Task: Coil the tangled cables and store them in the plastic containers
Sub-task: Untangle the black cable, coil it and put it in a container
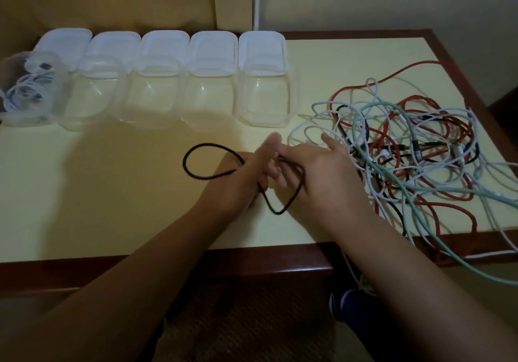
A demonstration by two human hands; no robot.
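Two hands work at the near middle of the table. The left hand has the black cable running round it; its fingers point away, blurred, so whether they pinch the cord cannot be told. The right hand lies over the cable's other bend, fingers spread flat rather than curled. One loop lies loose on the table to the left, and with nothing pinning it, it could spring open or twist as the next turn is made.

Just right of the right hand sits the tangle of cables, some strands hanging off the near edge; a sleeve or wrist could drag them down.

Farther back stand clear containers, lids open; the leftmost container already holds a white cable.
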